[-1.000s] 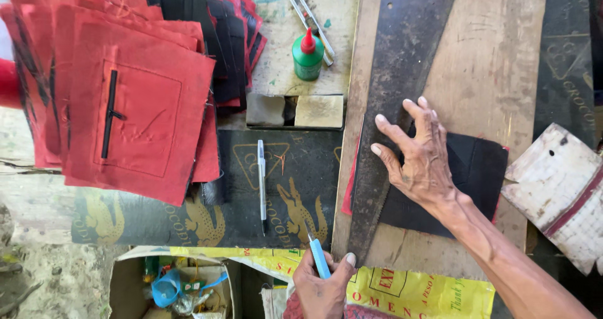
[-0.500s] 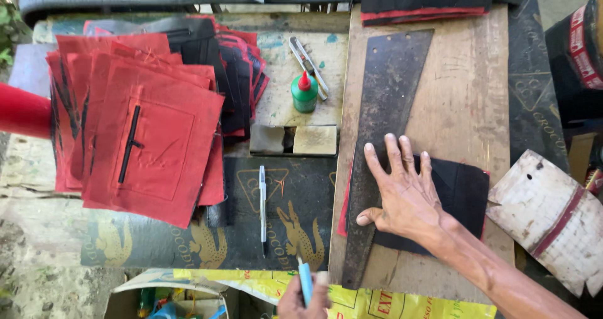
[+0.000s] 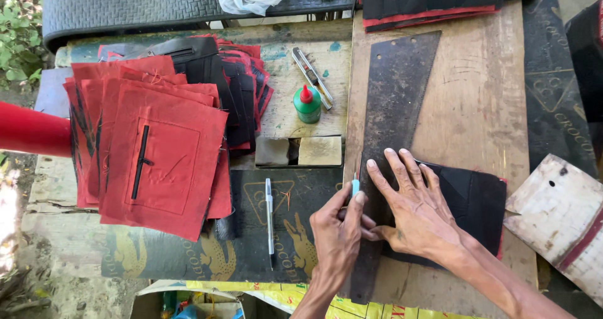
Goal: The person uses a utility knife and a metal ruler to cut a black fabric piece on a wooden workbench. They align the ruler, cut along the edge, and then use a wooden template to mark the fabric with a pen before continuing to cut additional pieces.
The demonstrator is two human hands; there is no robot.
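Note:
My right hand [image 3: 411, 209] lies flat with spread fingers on a long, dark, tapered metal template [image 3: 397, 99]. The template lies across a black fabric piece [image 3: 474, 199] with a red edge, on the wooden board [image 3: 483, 99]. My left hand [image 3: 338, 231] is closed on a thin light-blue cutting tool [image 3: 355, 184]. The tool's tip sits at the template's left edge, just beside my right thumb and forefinger. The two hands touch near the thumbs.
A stack of red fabric panels with black zips [image 3: 157, 162] lies at the left, with black pieces [image 3: 220, 74] behind it. A green glue bottle [image 3: 307, 104], a utility knife [image 3: 311, 75], a pen [image 3: 269, 212] and two small blocks [image 3: 320, 150] sit mid-table. A white board [image 3: 559, 212] is at the right.
My left hand came up from the bottom edge with the blue tool to the template's left edge. My right hand slid down along the template toward me.

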